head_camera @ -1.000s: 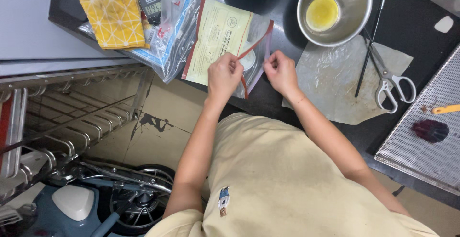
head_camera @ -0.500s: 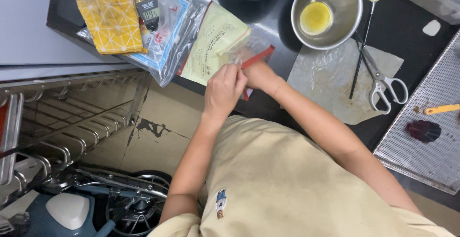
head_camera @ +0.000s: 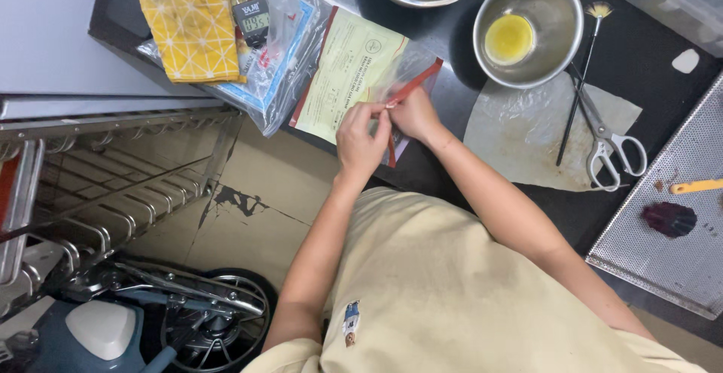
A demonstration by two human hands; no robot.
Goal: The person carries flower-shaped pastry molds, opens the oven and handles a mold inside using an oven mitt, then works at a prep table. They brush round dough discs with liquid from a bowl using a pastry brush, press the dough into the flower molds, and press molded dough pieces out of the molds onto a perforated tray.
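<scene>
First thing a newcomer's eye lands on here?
Both hands meet mid-frame: the left hand and right hand pinch the red zip strip of a clear resealable bag at the edge of the dark counter. Next, the yellow oven mitt at top left, and the steel bowl holding yellow liquid at top centre-right.

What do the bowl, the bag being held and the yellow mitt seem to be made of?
The bowl looks like brushed steel: grey, with a dull shine and a thin rim. The bag, pinched by both hands at its red strip, seems thin clear plastic; a label shows through it. The mitt looks like matte woven cloth, probably padded.
</scene>
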